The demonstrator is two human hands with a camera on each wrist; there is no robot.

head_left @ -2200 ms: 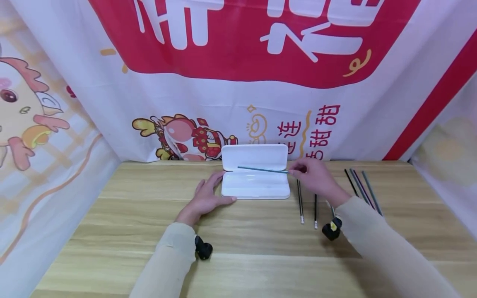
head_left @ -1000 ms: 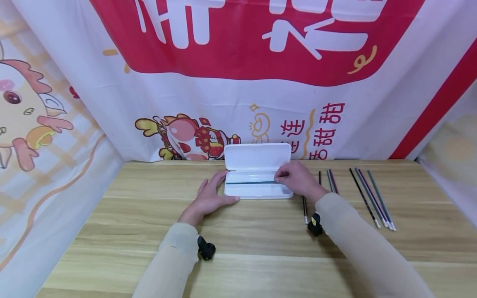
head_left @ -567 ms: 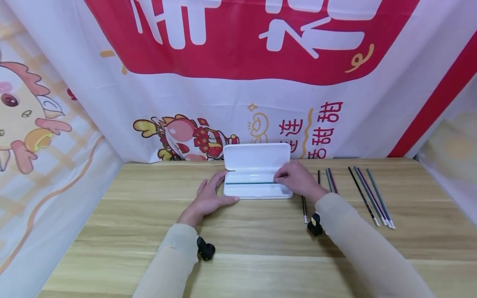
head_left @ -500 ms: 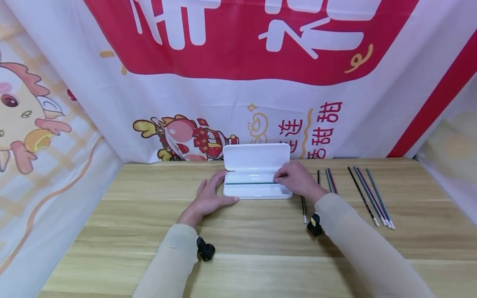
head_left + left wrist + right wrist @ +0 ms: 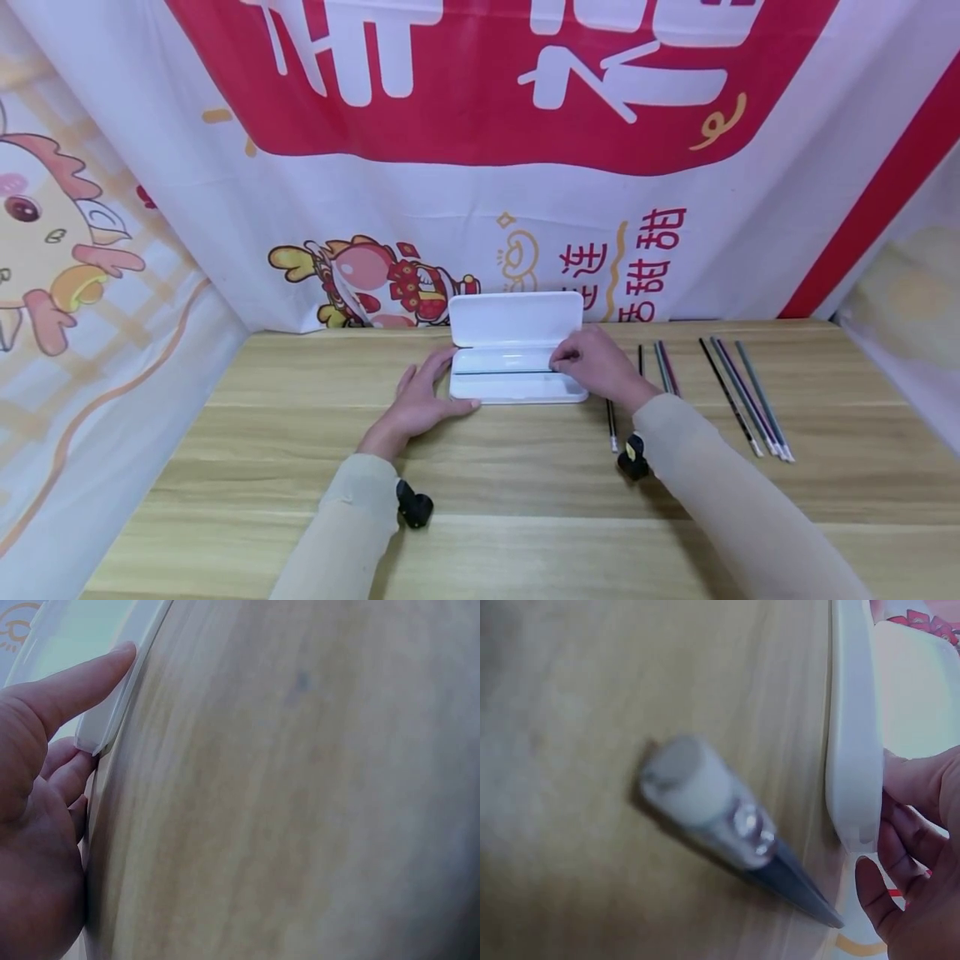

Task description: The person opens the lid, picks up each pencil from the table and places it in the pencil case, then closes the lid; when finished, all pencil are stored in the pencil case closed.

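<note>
A white pencil case (image 5: 517, 318) stands open at the back of the table, its lid tilted up. A dark teal pencil (image 5: 502, 372) lies lengthwise in its lower tray. My right hand (image 5: 596, 362) pinches the right end of this pencil, which the fingers hide. In the right wrist view the fingertips (image 5: 896, 776) reach over the case's end wall. My left hand (image 5: 422, 404) holds the left end of the case, thumb along the front rim and fingers at the far side; the left wrist view shows the thumb (image 5: 90, 682) on that rim.
Right of the case, beneath my right arm, lie black pencils (image 5: 612, 427) and a teal and reddish pair (image 5: 667, 367). Farther right is a group of several pencils (image 5: 746, 400) with white erasers. A printed cloth (image 5: 480, 200) hangs behind the table (image 5: 510, 475).
From above the hinge, the right hand has brought the pencil down and forward into the lower tray. Over the last second both hands stay nearly still; the left remains on the case.
</note>
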